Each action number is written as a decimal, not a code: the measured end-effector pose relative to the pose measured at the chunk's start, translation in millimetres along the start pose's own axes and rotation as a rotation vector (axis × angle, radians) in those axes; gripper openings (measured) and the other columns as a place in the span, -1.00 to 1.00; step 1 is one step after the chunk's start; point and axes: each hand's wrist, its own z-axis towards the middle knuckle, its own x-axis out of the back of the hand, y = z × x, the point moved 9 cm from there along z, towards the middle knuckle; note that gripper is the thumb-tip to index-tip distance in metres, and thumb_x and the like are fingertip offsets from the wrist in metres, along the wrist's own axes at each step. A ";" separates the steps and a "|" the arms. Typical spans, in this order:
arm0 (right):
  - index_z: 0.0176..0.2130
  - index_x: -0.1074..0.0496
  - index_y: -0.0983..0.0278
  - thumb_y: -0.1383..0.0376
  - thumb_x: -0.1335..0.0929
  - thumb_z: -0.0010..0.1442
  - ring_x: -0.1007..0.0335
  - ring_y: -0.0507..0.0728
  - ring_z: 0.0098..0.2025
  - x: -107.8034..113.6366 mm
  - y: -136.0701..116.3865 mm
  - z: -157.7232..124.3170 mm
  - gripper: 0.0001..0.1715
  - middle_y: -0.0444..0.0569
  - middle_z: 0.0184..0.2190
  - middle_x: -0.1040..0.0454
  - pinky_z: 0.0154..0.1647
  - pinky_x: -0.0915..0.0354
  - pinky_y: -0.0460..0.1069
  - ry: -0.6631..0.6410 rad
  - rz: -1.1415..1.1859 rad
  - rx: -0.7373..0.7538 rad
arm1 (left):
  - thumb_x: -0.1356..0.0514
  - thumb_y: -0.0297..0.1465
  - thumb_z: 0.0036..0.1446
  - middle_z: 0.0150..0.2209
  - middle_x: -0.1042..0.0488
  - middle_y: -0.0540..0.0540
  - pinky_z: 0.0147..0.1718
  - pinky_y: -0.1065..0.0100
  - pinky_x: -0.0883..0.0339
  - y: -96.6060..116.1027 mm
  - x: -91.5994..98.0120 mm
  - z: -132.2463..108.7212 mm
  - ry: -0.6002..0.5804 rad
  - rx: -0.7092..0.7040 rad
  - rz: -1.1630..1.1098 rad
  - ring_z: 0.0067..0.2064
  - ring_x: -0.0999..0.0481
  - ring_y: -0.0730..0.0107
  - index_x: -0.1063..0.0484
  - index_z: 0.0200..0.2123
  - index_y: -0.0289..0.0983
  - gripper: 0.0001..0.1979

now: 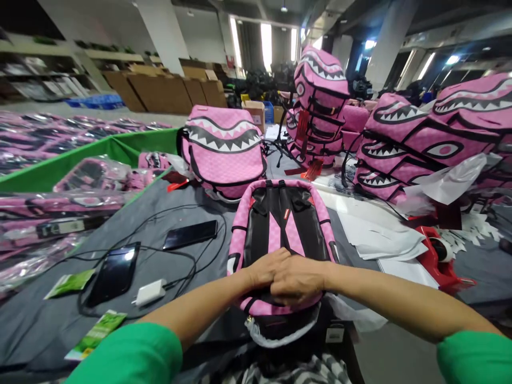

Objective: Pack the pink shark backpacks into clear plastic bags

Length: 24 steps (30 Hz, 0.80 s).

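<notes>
A pink backpack (282,218) lies back-side up on the grey table, its black straps facing me. Both my hands rest on its near end, pressed against each other. My left hand (267,268) is curled with its fingers closed on the bag's bottom edge. My right hand (298,280) is also closed, knuckles up, touching the left one and gripping the same edge. A clear plastic bag (276,333) hangs open just under the backpack's near end.
Another shark-mouth backpack (223,149) stands behind; stacks of them (424,138) rise at right and centre (320,101). Two phones (190,234), a charger (150,292) and cables lie at left. A red tape dispenser (438,256) and papers (380,234) lie at right.
</notes>
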 end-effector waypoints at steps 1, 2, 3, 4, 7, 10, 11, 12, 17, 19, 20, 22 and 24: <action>-0.28 -0.48 0.19 0.19 -0.33 0.32 -0.43 0.11 -0.33 -10.8 -11.8 0.3 -0.83 -0.09 -0.38 -0.57 -0.31 -0.28 0.00 -0.087 -0.012 0.072 | 0.00 -0.31 0.33 -0.09 -0.54 -0.20 0.16 -0.01 -0.25 -5.7 6.7 3.2 0.030 0.023 0.028 0.00 -0.43 0.08 -0.55 -0.16 -0.22 -0.68; -0.29 -0.47 0.19 0.19 -0.36 0.31 -0.42 0.10 -0.38 -22.1 -16.8 0.2 -0.85 -0.11 -0.42 -0.56 -0.39 -0.24 -0.01 -0.158 -0.026 0.100 | 0.00 -0.30 0.35 0.03 -0.51 -0.26 0.22 -0.09 -0.18 -12.2 11.9 5.8 0.058 0.050 0.066 0.11 -0.39 0.01 -0.54 -0.04 -0.24 -0.65; -0.28 -0.46 0.19 0.19 -0.37 0.29 -0.40 0.09 -0.42 -32.9 -16.9 0.2 -0.87 -0.12 -0.45 -0.55 -0.45 -0.21 -0.01 -0.206 -0.034 0.103 | -0.02 -0.25 0.35 0.16 -0.43 -0.30 0.26 -0.19 -0.09 -19.7 15.4 7.5 0.084 0.089 0.110 0.22 -0.31 -0.10 -0.50 0.09 -0.24 -0.61; -0.27 -0.45 0.19 0.19 -0.39 0.28 -0.41 0.09 -0.42 -43.2 -15.1 0.0 -0.88 -0.13 -0.46 -0.55 -0.48 -0.18 -0.01 -0.237 -0.029 0.105 | -0.06 -0.19 0.34 0.27 -0.33 -0.30 0.29 -0.28 0.00 -27.5 16.9 8.0 0.107 0.136 0.154 0.32 -0.19 -0.21 -0.43 0.21 -0.18 -0.55; -0.30 -0.43 0.17 0.19 -0.40 0.24 -0.45 0.08 -0.38 -71.2 -2.6 -1.9 -0.89 -0.16 -0.46 -0.55 -0.46 -0.19 -0.02 -0.261 0.020 0.100 | -0.16 -0.03 0.26 0.43 -0.12 -0.17 0.30 -0.42 0.16 -43.6 10.2 5.6 0.121 0.243 0.245 0.42 0.03 -0.41 -0.23 0.34 0.11 -0.41; -0.37 -0.40 0.18 0.22 -0.40 0.18 -0.46 0.07 -0.39 -89.3 17.7 -4.0 -0.88 -0.16 -0.48 -0.54 -0.45 -0.21 -0.03 -0.218 -0.003 0.000 | -0.14 0.01 0.26 0.46 -0.08 -0.10 0.27 -0.49 0.18 -50.7 6.4 3.9 0.132 0.293 0.255 0.43 0.08 -0.50 -0.16 0.35 0.21 -0.40; -0.38 -0.40 0.18 0.22 -0.39 0.17 -0.45 0.07 -0.40 -91.8 22.2 -4.4 -0.88 -0.16 -0.50 -0.53 -0.45 -0.20 -0.03 -0.194 -0.025 -0.032 | -0.14 0.01 0.25 0.46 -0.08 -0.09 0.26 -0.50 0.18 -52.1 7.2 4.2 0.131 0.306 0.256 0.43 0.09 -0.52 -0.15 0.35 0.21 -0.39; -0.38 -0.40 0.19 0.21 -0.38 0.17 -0.44 0.08 -0.41 -92.6 24.8 -4.8 -0.88 -0.17 -0.51 -0.52 -0.45 -0.21 -0.02 -0.170 -0.051 -0.060 | -0.15 0.02 0.24 0.46 -0.08 -0.09 0.26 -0.51 0.18 -52.7 8.3 4.6 0.123 0.314 0.257 0.43 0.09 -0.53 -0.15 0.35 0.20 -0.37; -0.36 -0.41 0.20 0.17 -0.34 0.20 -0.43 0.10 -0.40 -76.9 20.4 -5.2 -0.84 -0.15 -0.47 -0.53 -0.35 -0.26 0.00 -0.088 -0.201 -0.186 | -0.22 -0.06 0.18 0.45 -0.09 -0.11 0.27 -0.44 0.09 -35.7 2.0 -8.2 0.073 0.318 0.285 0.41 0.00 -0.54 -0.17 0.35 0.13 -0.32; -0.33 -0.44 0.19 0.17 -0.31 0.25 -0.45 0.11 -0.34 -54.2 22.5 -5.5 -0.81 -0.11 -0.41 -0.56 -0.28 -0.30 0.01 0.011 -0.257 -0.224 | -0.24 -0.13 0.15 0.44 -0.12 -0.12 0.26 -0.43 0.07 -21.4 -11.3 -24.2 0.060 0.323 0.331 0.40 -0.02 -0.53 -0.24 0.33 0.09 -0.34; -0.27 -0.46 0.20 0.18 -0.29 0.28 -0.48 0.12 -0.26 -38.1 31.5 -8.0 -0.81 -0.08 -0.33 -0.58 -0.20 -0.32 0.03 0.088 -0.286 -0.295 | -0.23 -0.12 0.15 0.44 -0.14 -0.13 0.26 -0.43 0.07 -14.7 -18.7 -33.5 0.056 0.330 0.353 0.40 -0.03 -0.54 -0.27 0.31 0.06 -0.36; -0.06 -0.48 0.21 0.22 -0.28 0.32 -0.46 0.18 0.01 -4.4 67.0 -23.9 -0.73 0.03 -0.05 -0.58 0.04 -0.32 0.08 0.249 -0.327 -0.584 | -0.18 -0.03 0.16 0.43 -0.15 -0.13 0.25 -0.45 0.08 -4.0 -29.4 -50.4 0.048 0.343 0.382 0.39 -0.05 -0.54 -0.28 0.31 0.05 -0.36; 0.19 -0.39 0.24 0.23 -0.25 0.36 -0.25 0.24 0.29 12.4 108.3 -52.0 -0.55 0.09 0.25 -0.40 0.28 -0.19 0.18 0.332 -0.296 -0.939 | -0.12 0.06 0.17 0.42 -0.17 -0.12 0.23 -0.46 0.06 2.5 -29.4 -58.2 0.028 0.339 0.392 0.38 -0.08 -0.54 -0.21 0.34 0.08 -0.32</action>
